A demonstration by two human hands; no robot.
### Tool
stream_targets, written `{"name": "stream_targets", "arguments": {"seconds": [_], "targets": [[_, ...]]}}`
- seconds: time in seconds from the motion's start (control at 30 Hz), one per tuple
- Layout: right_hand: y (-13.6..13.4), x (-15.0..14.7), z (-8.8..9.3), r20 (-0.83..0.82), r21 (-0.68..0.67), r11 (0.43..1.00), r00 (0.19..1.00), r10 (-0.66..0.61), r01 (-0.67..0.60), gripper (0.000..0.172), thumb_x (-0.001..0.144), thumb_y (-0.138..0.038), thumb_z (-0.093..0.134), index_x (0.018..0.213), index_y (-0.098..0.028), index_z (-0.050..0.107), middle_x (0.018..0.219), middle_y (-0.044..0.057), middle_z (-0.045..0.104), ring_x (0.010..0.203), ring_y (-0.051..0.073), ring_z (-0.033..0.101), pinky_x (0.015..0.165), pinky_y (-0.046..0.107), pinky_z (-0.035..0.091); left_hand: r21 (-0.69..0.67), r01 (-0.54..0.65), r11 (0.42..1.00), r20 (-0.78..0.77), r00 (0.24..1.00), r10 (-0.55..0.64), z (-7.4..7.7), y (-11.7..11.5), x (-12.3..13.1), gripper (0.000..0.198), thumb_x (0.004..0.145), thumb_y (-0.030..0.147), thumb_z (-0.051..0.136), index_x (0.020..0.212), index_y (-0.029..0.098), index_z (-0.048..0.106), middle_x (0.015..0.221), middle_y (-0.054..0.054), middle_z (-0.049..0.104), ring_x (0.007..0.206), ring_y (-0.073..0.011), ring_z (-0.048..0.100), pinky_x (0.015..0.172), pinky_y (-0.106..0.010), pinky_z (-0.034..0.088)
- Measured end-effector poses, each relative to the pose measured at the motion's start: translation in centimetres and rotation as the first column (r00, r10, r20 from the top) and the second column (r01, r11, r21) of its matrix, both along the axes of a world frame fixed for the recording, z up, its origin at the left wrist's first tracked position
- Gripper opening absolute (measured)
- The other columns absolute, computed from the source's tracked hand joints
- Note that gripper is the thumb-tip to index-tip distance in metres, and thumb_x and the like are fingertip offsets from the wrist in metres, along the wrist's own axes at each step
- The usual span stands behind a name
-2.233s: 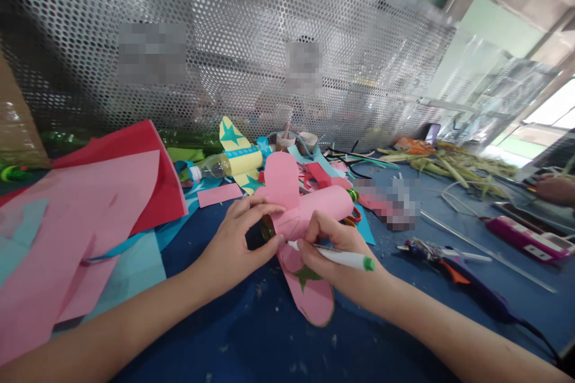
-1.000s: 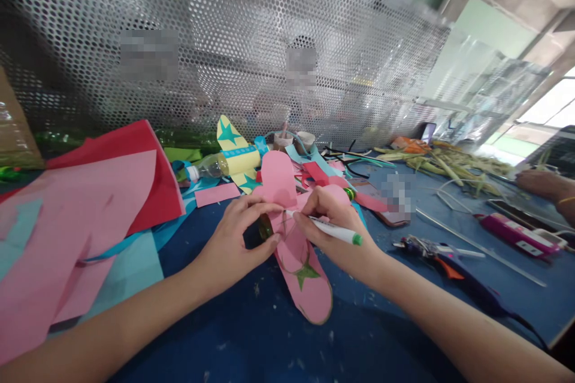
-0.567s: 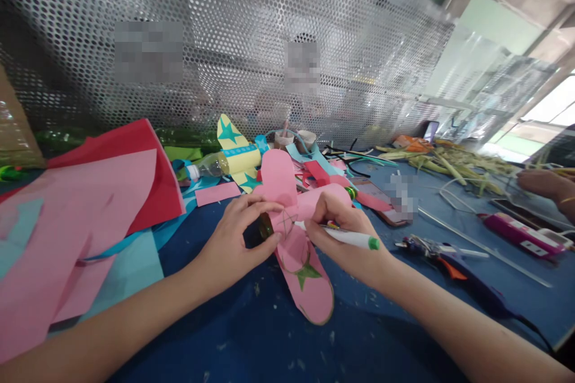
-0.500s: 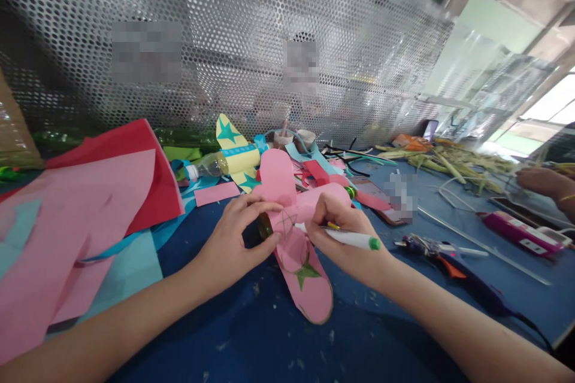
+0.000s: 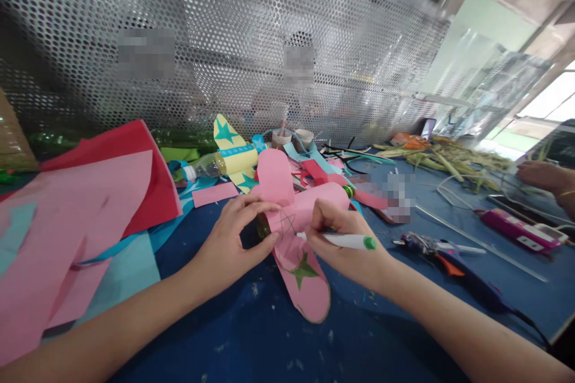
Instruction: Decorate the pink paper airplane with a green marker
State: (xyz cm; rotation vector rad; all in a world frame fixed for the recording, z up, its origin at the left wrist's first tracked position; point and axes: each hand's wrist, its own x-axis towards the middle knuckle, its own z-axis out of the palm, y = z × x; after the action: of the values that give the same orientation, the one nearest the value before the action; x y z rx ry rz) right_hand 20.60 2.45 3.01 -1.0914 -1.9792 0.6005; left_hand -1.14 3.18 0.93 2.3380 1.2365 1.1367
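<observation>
Head camera: the pink paper plane (image 5: 309, 206) lies on the blue worktop (image 5: 251, 335) just in front of the person, between both hands. The left hand (image 5: 229, 239) curls round the near end of its tube body, thumb below and fingers (image 5: 265, 209) pressed on top, so that end is pinched firmly. The right hand (image 5: 345, 251) rests against the body from the other side, its fingers clamped on a white marker (image 5: 348, 242) with a green end. The marker's tip meets the pink paper beside a thin outlined star (image 5: 287, 222) on the body.

The plane is a bottle wrapped in pink paper, with a green cap (image 5: 348, 191) showing at the far end. One rounded wing (image 5: 274, 176) stands up behind the left hand. The other wing (image 5: 309, 293) lies flat toward the person and bears a filled green star (image 5: 302, 270) and a dark drawn edge.

Behind it lies a yellow plane (image 5: 236, 158) with teal stars.
</observation>
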Motion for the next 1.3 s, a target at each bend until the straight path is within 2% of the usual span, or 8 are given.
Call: {"name": "stream_targets", "arguments": {"seconds": [0.27,0.67,0.87,1.07,1.17,1.3], "targets": [[-0.3,-0.7,0.7,-0.031,0.044,0.998,0.999,0.041,-0.040,0.019,0.072,-0.010,0.050,0.067,-0.024,0.037,0.058,-0.007,0.043,0.050,0.009,0.036,0.047,0.022,0.028,-0.002,0.016,1.000,0.020,1.000,-0.016,0.0,0.0,0.1,0.027,0.086,0.030,0.061,0.113,0.026,0.064,0.117,-0.007,0.062,0.120,-0.0278,0.054,0.106,-0.052,0.044],[0.0,-2.1,0.9,-0.102,0.025,0.994,0.989,0.106,-0.104,0.020,0.078,-0.014,0.055,0.069,-0.024,0.040,0.060,-0.007,0.045,0.052,0.010,0.038,0.049,0.023,0.030,0.018,0.021,1.000,0.042,0.999,-0.022,-0.6,0.2,0.0,0.028,0.085,0.028,0.060,0.113,0.026,0.063,0.120,-0.008,0.062,0.121,-0.0280,0.054,0.106,-0.052,0.044],[0.6,-2.2,0.5,-0.222,-0.009,0.990,0.966,0.134,-0.139,0.020,0.080,-0.017,0.059,0.070,-0.024,0.042,0.061,-0.007,0.045,0.052,0.009,0.040,0.048,0.022,0.033,0.026,0.031,0.999,0.043,0.999,-0.032,-0.9,0.3,0.0,0.028,0.086,0.029,0.061,0.114,0.024,0.064,0.122,-0.009,0.061,0.122,-0.0292,0.054,0.106,-0.052,0.044],[1.0,-1.4,0.9,-0.435,-0.065,0.996,0.900,0.021,-0.054,0.021,0.082,-0.026,0.062,0.071,-0.023,0.044,0.057,-0.008,0.043,0.048,0.009,0.038,0.046,0.022,0.032,0.035,0.020,0.999,0.027,0.999,-0.021,-0.5,0.0,0.0,0.028,0.085,0.026,0.061,0.113,0.025,0.064,0.116,-0.007,0.060,0.118,-0.0275,0.056,0.104,-0.049,0.047],[0.8,-0.5,0.8,-0.459,-0.017,0.999,0.888,0.017,-0.028,0.014,0.085,-0.026,0.060,0.075,-0.022,0.051,0.063,-0.006,0.048,0.054,0.010,0.043,0.051,0.023,0.036,0.033,0.008,0.999,0.026,1.000,-0.009,-0.5,0.0,0.0,0.027,0.086,0.027,0.061,0.113,0.026,0.065,0.117,-0.006,0.060,0.120,-0.0276,0.055,0.105,-0.050,0.046],[0.4,0.2,0.3,-0.469,-0.021,0.998,0.882,0.049,-0.067,0.009,0.087,-0.024,0.054,0.079,-0.021,0.054,0.066,-0.005,0.051,0.056,0.010,0.048,0.054,0.024,0.040,0.039,0.010,0.999,0.025,1.000,-0.011,-0.6,-0.1,0.0,0.029,0.085,0.023,0.061,0.113,0.028,0.064,0.117,-0.005,0.058,0.118,-0.0254,0.056,0.104,-0.047,0.047]]}}
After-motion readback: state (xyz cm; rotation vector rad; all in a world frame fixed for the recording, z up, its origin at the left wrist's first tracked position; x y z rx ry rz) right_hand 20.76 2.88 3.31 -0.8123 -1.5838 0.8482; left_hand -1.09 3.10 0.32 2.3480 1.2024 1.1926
